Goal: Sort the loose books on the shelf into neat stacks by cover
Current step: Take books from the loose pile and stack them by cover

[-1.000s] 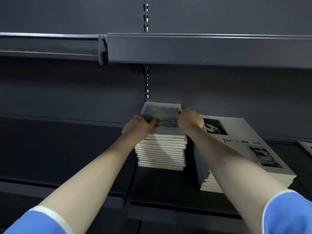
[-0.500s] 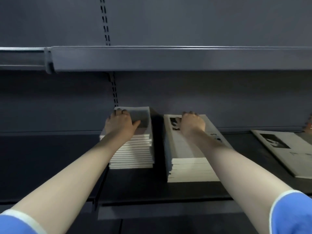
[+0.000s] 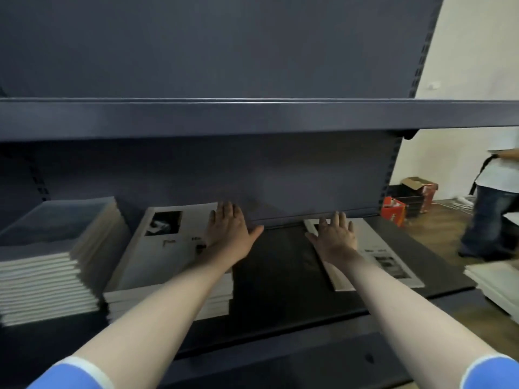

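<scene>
Two stacks already stand on the shelf (image 3: 269, 279): a tall blue stack (image 3: 47, 265) at the far left and, just right of it, a lower white stack (image 3: 165, 259) with photo covers. The left hand (image 3: 229, 234) lies flat on the white stack's far right corner, fingers straight and spread, its grip open and holding nothing. The right hand (image 3: 335, 237) is likewise flat, fingers straight, resting on the far end of a loose book (image 3: 373, 256) that lies askew on the shelf, well apart from the white stack, with bare shelf between the two hands. Its cover looks to match the white stack, so it likely belongs under the left hand. Most of the sorting seems done; what is left, as far as shows, is this book and perhaps the pale books (image 3: 497, 279) at the right edge, beyond the right hand; whether these are part of the job cannot be told.
</scene>
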`<move>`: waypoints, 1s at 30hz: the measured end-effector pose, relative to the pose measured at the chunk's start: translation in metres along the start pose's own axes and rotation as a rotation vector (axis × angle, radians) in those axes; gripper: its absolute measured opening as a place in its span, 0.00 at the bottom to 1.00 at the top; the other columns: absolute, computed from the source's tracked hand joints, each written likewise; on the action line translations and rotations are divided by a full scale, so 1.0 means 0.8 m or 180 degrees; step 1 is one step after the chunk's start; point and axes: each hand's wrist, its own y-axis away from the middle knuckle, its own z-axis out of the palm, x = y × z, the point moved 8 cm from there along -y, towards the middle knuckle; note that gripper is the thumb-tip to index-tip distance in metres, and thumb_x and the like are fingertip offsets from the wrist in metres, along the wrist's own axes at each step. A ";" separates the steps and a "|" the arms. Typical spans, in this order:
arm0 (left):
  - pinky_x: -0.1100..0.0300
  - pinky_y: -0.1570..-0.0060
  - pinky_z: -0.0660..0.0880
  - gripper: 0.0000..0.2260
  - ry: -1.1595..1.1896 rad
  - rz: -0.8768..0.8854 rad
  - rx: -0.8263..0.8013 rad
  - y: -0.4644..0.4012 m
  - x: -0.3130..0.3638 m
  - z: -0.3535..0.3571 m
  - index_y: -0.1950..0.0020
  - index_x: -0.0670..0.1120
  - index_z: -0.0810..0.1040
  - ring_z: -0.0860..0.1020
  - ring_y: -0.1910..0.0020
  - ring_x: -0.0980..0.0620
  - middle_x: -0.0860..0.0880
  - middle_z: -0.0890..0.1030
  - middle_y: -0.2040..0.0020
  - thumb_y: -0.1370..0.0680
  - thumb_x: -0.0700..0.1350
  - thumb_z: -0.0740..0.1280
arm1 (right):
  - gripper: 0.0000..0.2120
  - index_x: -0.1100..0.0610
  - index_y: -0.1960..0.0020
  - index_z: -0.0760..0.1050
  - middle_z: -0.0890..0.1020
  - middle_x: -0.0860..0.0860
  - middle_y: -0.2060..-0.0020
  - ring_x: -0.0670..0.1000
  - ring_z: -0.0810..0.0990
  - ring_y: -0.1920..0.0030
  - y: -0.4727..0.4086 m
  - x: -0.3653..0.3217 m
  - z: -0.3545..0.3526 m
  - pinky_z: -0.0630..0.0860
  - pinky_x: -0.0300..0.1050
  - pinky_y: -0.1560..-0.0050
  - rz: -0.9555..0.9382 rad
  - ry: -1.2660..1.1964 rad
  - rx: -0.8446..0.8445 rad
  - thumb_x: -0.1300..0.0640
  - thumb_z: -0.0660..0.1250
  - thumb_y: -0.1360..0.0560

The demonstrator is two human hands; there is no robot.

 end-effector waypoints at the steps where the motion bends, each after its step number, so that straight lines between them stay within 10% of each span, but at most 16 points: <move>1: 0.51 0.25 0.47 0.38 -0.0001 0.0059 -0.0051 -0.003 0.026 0.008 0.23 0.39 0.46 0.47 0.23 0.44 0.42 0.47 0.22 0.21 0.65 0.48 | 0.33 0.58 0.22 0.47 0.46 0.61 0.23 0.60 0.43 0.23 -0.002 0.022 0.007 0.46 0.56 0.25 0.0022 -0.0004 -0.0017 0.40 0.47 0.19; 24: 0.49 0.26 0.42 0.50 0.0390 0.0180 -0.1173 -0.016 0.215 0.163 0.24 0.33 0.43 0.42 0.23 0.42 0.37 0.43 0.23 0.27 0.73 0.47 | 0.43 0.65 0.23 0.45 0.49 0.60 0.23 0.57 0.46 0.23 -0.030 0.190 0.104 0.45 0.54 0.25 0.0629 -0.0298 -0.0486 0.32 0.43 0.23; 30: 0.51 0.25 0.51 0.43 0.1171 -0.0172 -0.0795 -0.029 0.226 0.164 0.26 0.39 0.60 0.54 0.24 0.43 0.42 0.58 0.24 0.27 0.70 0.58 | 0.41 0.65 0.23 0.46 0.51 0.64 0.24 0.59 0.49 0.24 -0.029 0.186 0.111 0.48 0.51 0.25 0.0648 -0.0619 -0.0387 0.35 0.46 0.22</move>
